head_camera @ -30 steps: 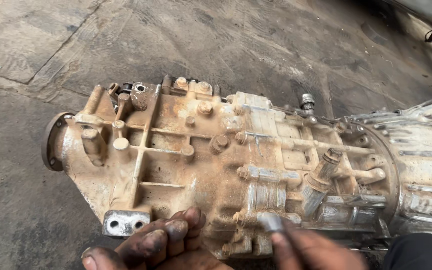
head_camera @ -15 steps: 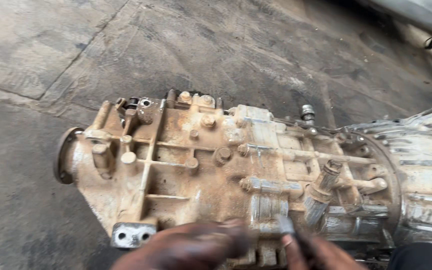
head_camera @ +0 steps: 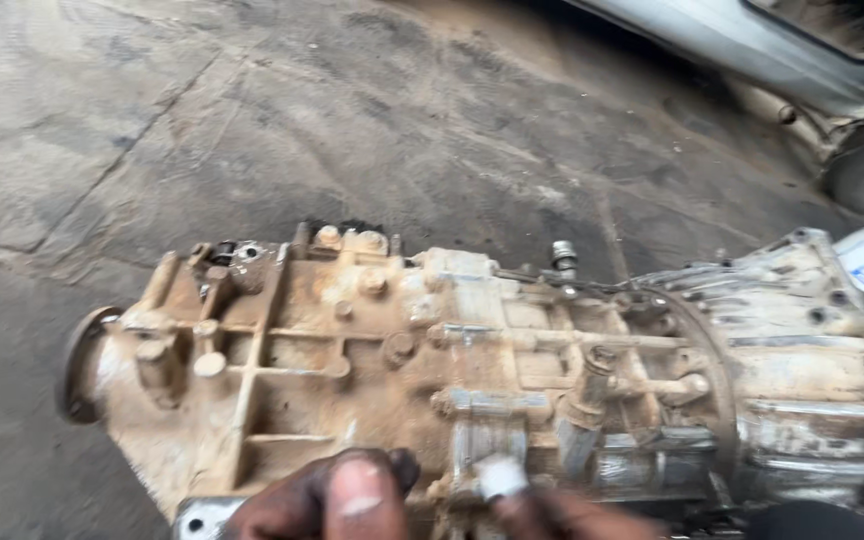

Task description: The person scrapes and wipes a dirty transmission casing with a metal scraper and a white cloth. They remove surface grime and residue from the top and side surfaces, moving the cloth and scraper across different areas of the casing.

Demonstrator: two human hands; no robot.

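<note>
A dirty gearbox (head_camera: 472, 380) was laid across the concrete floor (head_camera: 252, 130), centre frame. At bottom centre, the left hand (head_camera: 332, 500) was rested on its near edge, fingers curled. A small metal part (head_camera: 500, 478) was pinched by right-hand (head_camera: 562, 515) fingers, blurred.
</note>
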